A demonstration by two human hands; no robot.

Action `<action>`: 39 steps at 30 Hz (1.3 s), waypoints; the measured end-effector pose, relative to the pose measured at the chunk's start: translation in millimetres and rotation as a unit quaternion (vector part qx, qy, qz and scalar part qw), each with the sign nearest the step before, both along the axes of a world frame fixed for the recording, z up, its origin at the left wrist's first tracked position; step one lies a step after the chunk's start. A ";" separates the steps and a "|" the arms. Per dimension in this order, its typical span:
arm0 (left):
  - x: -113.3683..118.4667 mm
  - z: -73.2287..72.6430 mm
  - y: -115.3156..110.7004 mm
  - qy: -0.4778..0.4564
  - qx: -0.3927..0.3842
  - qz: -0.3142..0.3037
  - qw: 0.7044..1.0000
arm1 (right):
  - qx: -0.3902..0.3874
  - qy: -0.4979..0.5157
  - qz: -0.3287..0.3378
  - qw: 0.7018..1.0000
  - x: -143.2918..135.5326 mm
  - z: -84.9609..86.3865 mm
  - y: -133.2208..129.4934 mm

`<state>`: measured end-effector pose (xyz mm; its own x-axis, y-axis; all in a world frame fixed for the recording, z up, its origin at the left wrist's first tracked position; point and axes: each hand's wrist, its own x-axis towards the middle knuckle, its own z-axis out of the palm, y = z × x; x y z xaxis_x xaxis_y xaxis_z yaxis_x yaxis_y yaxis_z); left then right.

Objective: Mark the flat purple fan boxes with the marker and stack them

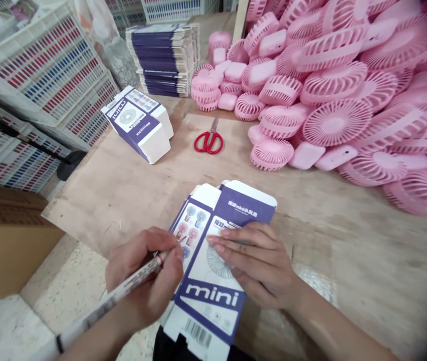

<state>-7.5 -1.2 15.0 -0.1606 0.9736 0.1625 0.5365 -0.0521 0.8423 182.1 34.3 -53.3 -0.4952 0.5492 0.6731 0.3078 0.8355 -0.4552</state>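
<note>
A white pen with a red band near its tip is gripped in my left hand. Its tip is over the side panel of a flattened purple and white mini fan box, where small coloured fans are printed; whether it touches the card I cannot tell. My right hand lies on the front panel of the same box, fingers stretched out over the printed fan picture. The box lies at the table's near edge with its flaps folded out, a barcode on the lowest flap.
Red-handled scissors lie beyond the box on the wooden table. An erected fan box lies at the back left, before a stack of flat boxes. Pink handheld fans are heaped on the right. White plastic crates stand left.
</note>
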 end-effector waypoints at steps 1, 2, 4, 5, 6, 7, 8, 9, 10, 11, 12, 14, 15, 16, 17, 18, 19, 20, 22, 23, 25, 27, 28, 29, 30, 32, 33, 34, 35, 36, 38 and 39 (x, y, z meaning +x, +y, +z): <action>-0.5 -0.6 0.2 0.003 0.001 -0.002 1.000 | 0.000 0.000 -0.001 1.000 -0.1 0.3 0.1; -1.1 -1.2 0.3 0.008 0.003 -0.003 1.000 | 0.000 0.000 -0.003 1.000 -0.2 0.6 0.2; -2.0 -2.1 0.5 0.032 0.010 -0.009 0.999 | 0.001 0.004 -0.003 1.000 -0.6 1.5 0.4; -2.1 -2.1 0.7 0.053 0.013 -0.011 0.998 | 0.002 0.006 -0.001 1.000 -0.7 2.0 0.5; -2.1 -1.9 1.0 0.076 0.014 -0.013 0.997 | 0.002 0.007 0.001 1.000 -0.8 2.3 0.6; -1.9 -1.6 1.4 0.097 0.013 -0.014 0.995 | 0.001 0.008 0.002 1.000 -0.9 2.6 0.6; -1.8 -1.2 1.8 0.113 0.007 -0.016 0.993 | 0.000 0.009 0.003 1.000 -1.0 2.8 0.7; -1.7 -1.0 2.2 0.122 0.001 -0.017 0.992 | -0.001 0.009 0.004 1.000 -1.0 2.9 0.7; -1.7 -1.0 2.5 0.124 -0.006 -0.019 0.992 | -0.001 0.010 0.004 1.000 -1.0 2.9 0.8; -1.9 -1.4 2.8 0.122 -0.010 -0.021 0.992 | -0.002 0.010 0.005 1.000 -0.9 2.8 0.8; -2.2 -2.2 3.0 0.118 -0.012 -0.022 0.993 | -0.003 0.010 0.005 1.000 -0.9 2.7 0.8; -2.8 -4.5 3.0 0.116 -0.010 -0.026 0.993 | -0.003 0.009 0.006 1.000 -0.7 2.6 0.9; -2.8 -5.7 2.9 0.117 -0.006 -0.030 0.993 | -0.002 0.008 0.005 1.000 -0.7 2.6 1.0; -2.7 -6.9 2.7 0.119 -0.002 -0.033 0.992 | -0.001 0.008 0.004 1.000 -0.6 2.6 1.1; -2.4 -7.9 2.4 0.120 0.000 -0.037 0.992 | 0.000 0.008 0.002 1.000 -0.6 2.6 1.1; -2.2 -8.6 2.0 0.120 0.000 -0.041 0.992 | 0.001 0.008 0.001 1.000 -0.7 2.5 1.2; -2.0 -8.9 1.6 0.115 0.002 -0.038 0.993 | 0.001 0.009 0.000 1.000 -0.8 2.4 1.1; -2.3 -8.8 1.3 0.099 0.007 -0.028 0.995 | 0.001 0.010 0.000 1.000 -1.0 2.2 1.0; -4.7 -6.7 1.4 0.028 0.007 -0.003 1.000 | 0.001 0.017 0.000 1.000 -1.5 1.6 0.6; -6.9 -4.6 1.9 -0.027 -0.003 0.007 1.000 | 0.001 0.021 -0.002 1.000 -1.7 1.4 0.2; -12.6 2.1 3.8 -0.149 -0.074 0.007 0.986 | -0.001 0.027 -0.006 1.000 -2.2 1.2 -0.5; -18.2 11.4 6.2 -0.245 -0.201 -0.022 0.948 | -0.003 0.025 -0.008 1.000 -2.3 1.8 -0.9; -20.3 16.4 6.9 -0.273 -0.267 -0.038 0.924 | 0.000 0.020 -0.007 1.000 -2.2 2.4 -1.0; -21.7 21.2 7.2 -0.288 -0.323 -0.055 0.900 | 0.008 0.011 -0.006 1.000 -2.0 3.4 -1.0; -22.3 25.5 6.9 -0.294 -0.364 -0.066 0.881 | 0.019 0.000 -0.005 1.000 -1.7 4.6 -0.8; -21.3 32.0 4.1 -0.293 -0.399 -0.075 0.866 | 0.051 -0.025 -0.004 0.998 -0.3 7.7 -0.4; -20.0 34.0 1.8 -0.290 -0.403 -0.074 0.865 | 0.070 -0.037 -0.006 0.997 0.8 9.5 -0.2; -18.5 35.3 -0.7 -0.289 -0.402 -0.073 0.866 | 0.089 -0.047 -0.009 0.995 2.1 11.4 -0.2; -16.8 36.2 -3.5 -0.288 -0.401 -0.071 0.867 | 0.106 -0.054 -0.014 0.993 3.6 13.2 -0.2; -15.1 36.7 -6.1 -0.286 -0.401 -0.070 0.868 | 0.122 -0.060 -0.019 0.990 5.4 15.0 -0.4; -12.3 37.4 -10.5 -0.283 -0.403 -0.065 0.868 | 0.150 -0.072 -0.029 0.986 9.3 18.5 -0.8; -11.2 37.6 -11.9 -0.284 -0.406 -0.065 0.866 | 0.161 -0.080 -0.031 0.983 11.4 20.3 -0.9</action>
<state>-18.7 -13.0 52.6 0.1300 0.7456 -0.6536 0.0579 0.6524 0.7557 193.6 33.4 -32.9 -0.5812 0.3538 0.7329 0.4097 0.9053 -0.1121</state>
